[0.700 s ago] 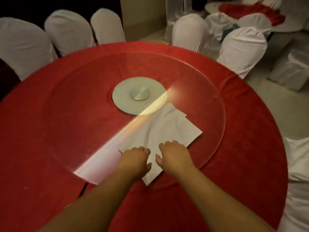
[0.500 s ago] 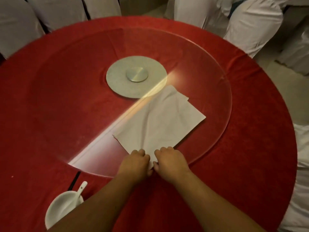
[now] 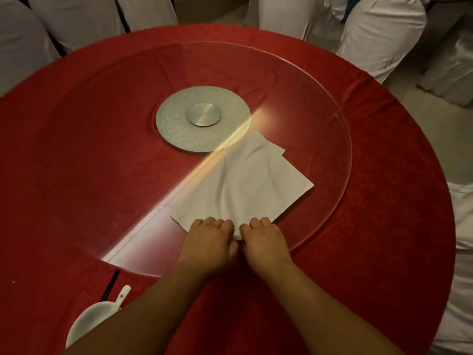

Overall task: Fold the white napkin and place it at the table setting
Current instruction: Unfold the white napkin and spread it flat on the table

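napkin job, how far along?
Done: white napkin lies layered flat on the glass turntable. In hand: left hand and right hand grip its near corner. Left: finish folding, place it by the bowl.

Head view, steeply down over table (image 3: 384, 226)

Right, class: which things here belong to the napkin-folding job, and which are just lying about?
In the job: white napkin; left hand; right hand; glass turntable beneath it.

Lying about: white bowl; spoon; black chopsticks; covered chairs.
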The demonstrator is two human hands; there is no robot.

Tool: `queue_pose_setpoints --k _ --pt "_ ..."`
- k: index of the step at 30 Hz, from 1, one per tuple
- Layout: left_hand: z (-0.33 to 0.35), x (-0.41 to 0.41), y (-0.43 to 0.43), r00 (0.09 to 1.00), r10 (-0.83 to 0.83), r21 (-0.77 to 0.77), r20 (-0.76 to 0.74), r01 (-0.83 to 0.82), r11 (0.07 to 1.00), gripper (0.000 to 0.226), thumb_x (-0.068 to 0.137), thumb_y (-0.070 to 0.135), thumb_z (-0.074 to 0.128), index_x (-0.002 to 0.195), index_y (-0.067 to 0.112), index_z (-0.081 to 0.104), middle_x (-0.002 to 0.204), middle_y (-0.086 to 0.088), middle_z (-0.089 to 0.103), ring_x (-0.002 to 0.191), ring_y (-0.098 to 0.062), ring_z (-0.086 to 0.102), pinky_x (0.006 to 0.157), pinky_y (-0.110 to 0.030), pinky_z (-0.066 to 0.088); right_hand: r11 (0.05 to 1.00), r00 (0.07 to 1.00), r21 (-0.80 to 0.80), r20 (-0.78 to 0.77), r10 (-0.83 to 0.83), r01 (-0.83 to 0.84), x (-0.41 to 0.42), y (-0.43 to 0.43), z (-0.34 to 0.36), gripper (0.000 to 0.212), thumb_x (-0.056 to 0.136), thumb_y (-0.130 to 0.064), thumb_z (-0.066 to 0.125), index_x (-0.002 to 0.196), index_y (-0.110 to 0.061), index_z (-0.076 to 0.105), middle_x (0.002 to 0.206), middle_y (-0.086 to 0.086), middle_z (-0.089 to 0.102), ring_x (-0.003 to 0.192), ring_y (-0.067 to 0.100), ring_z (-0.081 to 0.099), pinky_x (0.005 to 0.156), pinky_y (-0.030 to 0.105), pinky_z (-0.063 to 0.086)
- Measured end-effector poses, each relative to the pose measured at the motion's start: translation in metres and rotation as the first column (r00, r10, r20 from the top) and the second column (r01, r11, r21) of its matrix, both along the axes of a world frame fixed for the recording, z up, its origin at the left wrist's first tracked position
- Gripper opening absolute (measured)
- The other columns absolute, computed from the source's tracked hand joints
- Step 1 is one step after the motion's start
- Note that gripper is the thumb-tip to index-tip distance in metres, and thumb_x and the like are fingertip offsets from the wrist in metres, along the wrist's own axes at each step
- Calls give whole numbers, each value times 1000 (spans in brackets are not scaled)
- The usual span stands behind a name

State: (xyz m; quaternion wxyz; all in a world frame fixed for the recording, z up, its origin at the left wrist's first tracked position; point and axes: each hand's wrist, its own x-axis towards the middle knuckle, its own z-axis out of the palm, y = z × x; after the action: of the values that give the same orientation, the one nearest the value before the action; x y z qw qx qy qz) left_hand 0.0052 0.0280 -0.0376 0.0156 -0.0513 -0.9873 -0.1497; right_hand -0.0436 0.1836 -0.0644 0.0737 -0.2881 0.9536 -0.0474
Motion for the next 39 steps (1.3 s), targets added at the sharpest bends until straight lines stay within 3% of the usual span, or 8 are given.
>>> queue_pose_setpoints --k 10,18,21,24,29,33,36,39 --pt "107 -11 -34 983 77 202 -169 -42 978 16 87 31 43 85 17 50 65 -3 58 57 -26 50 49 -38 34 988 988 -33 -16 -153 152 -20 -6 70 17 84 -4 50 94 -16 55 95 6 62 86 29 58 64 35 32" --pt "173 -9 -77 986 -16 -240 -166 -24 971 52 80 74 63 99 28 50 66 9 54 57 -21 54 46 -30 30 954 960 -125 -34 -279 273 -28 1 133 25 87 -6 47 110 -17 46 86 8 69 79 36 69 57 36 40" --pt "190 -5 -92 983 -6 -309 -182 -52 950 28 89 50 68 95 25 58 71 1 64 62 -28 60 50 -33 40 957 960 -120 -71 -272 263 -32 10 155 27 87 -6 48 112 -16 50 92 10 71 85 37 70 62 38 46" --pt "206 -2 -107 982 124 -234 -144 -156 960 24 95 41 62 78 30 49 63 8 47 61 -22 50 53 -32 34 959 955 -95 -103 -278 268 -39 21 177 20 88 -9 49 102 -19 59 99 7 71 92 33 69 68 35 47" --pt "229 -12 -136 947 184 -153 262 -148 977 28 101 36 58 74 39 50 73 17 53 70 -11 51 59 -32 34 967 963 66 -131 -237 247 -61 46 215 24 85 -10 54 102 -19 68 104 8 69 97 33 68 77 37 53" --pt "243 -25 -147 893 160 -39 421 -158 987 32 102 26 62 74 39 56 80 15 59 73 -5 53 60 -27 38 949 969 207 -109 -220 239 -86 67 240 24 86 -12 56 103 -19 71 103 8 71 94 32 69 73 35 51" --pt "252 -35 -145 882 151 0 447 -168 986 31 101 17 59 76 35 61 83 14 61 74 -4 54 63 -27 39 922 963 279 -108 -249 269 -107 72 246 25 89 -12 53 105 -17 71 105 10 71 94 32 68 72 35 50" --pt "258 -46 -142 920 256 -182 297 -209 961 21 96 14 56 96 27 72 90 3 63 83 -20 58 73 -33 44 922 940 206 -161 -300 329 -129 64 252 20 95 -19 55 105 -14 71 108 13 70 97 35 68 78 39 53"
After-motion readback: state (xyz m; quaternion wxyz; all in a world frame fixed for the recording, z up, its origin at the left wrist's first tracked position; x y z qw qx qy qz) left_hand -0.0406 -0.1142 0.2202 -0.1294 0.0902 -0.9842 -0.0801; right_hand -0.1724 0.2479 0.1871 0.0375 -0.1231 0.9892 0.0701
